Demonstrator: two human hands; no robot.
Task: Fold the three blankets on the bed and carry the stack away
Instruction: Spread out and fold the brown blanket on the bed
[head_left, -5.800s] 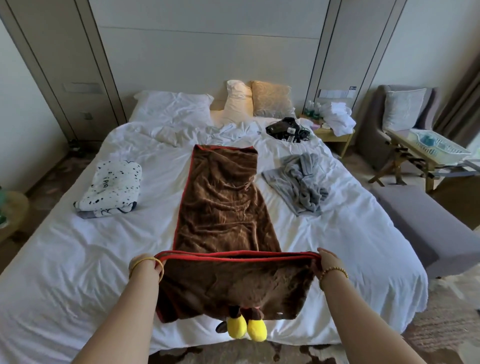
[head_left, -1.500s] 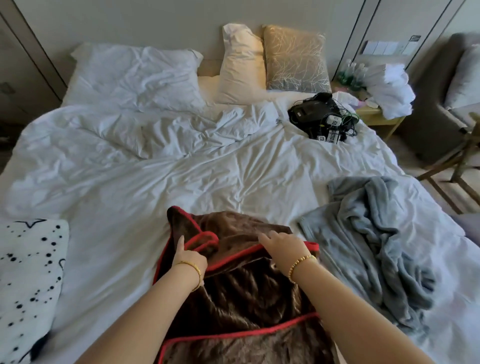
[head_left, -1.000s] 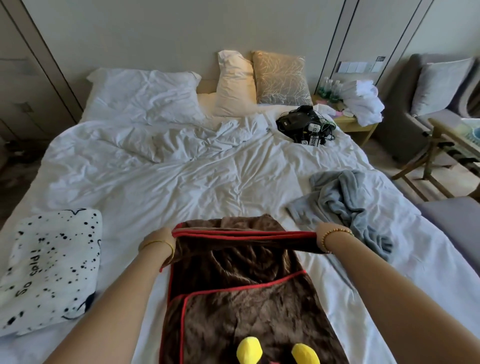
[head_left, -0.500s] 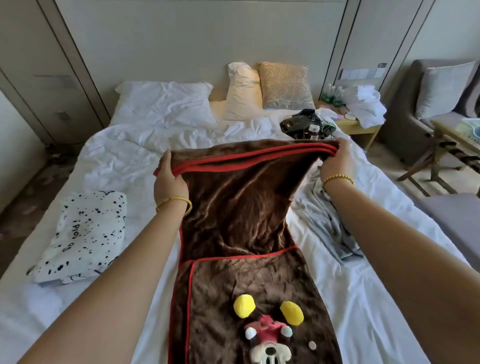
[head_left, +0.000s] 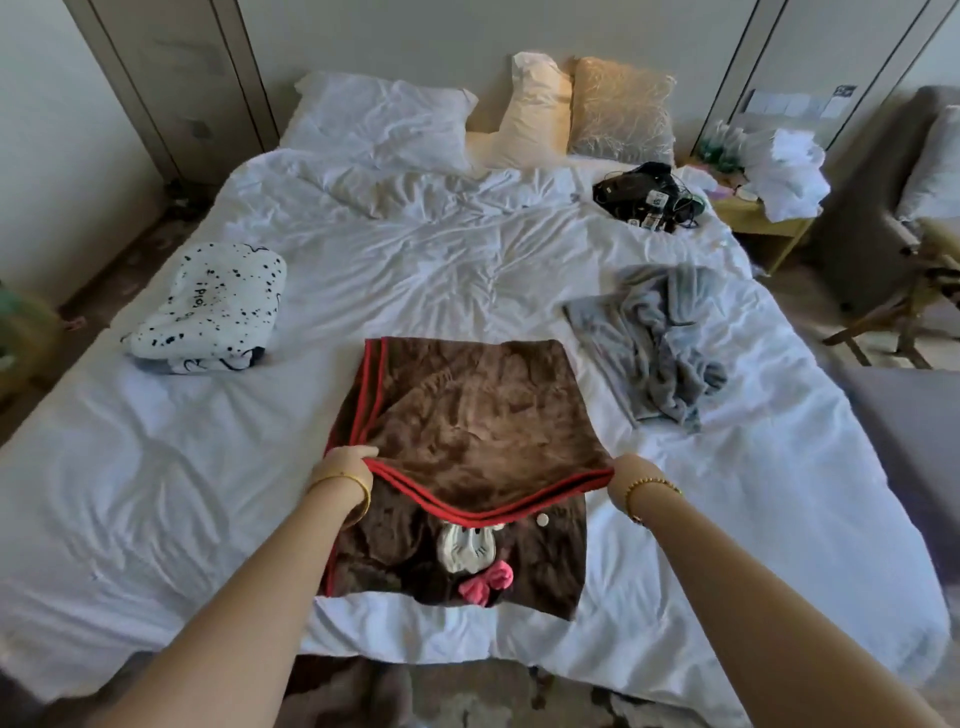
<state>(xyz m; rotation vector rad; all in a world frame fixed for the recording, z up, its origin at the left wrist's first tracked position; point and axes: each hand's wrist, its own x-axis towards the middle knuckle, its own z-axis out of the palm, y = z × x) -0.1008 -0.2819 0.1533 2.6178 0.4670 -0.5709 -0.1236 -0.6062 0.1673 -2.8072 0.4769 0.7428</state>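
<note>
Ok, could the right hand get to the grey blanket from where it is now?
Probably yes. The grey blanket lies crumpled on the right side of the bed, with only bare sheet between it and the right hand. That hand's grip is on the brown blanket, so it must let go first.

Just one head-mounted wide-angle view, standing at the foot of the bed (head_left: 467, 270), looking forward and down its length toward the pillows, forearms close in front.

The white-sheeted bed (head_left: 426, 291) carries a folded spotted blanket (head_left: 210, 312) at its left, a brown red-edged blanket (head_left: 467, 415) near the foot, a crumpled grey blanket (head_left: 660, 343) right, black gear (head_left: 644, 197) and pillows (head_left: 384, 119) beyond
</note>
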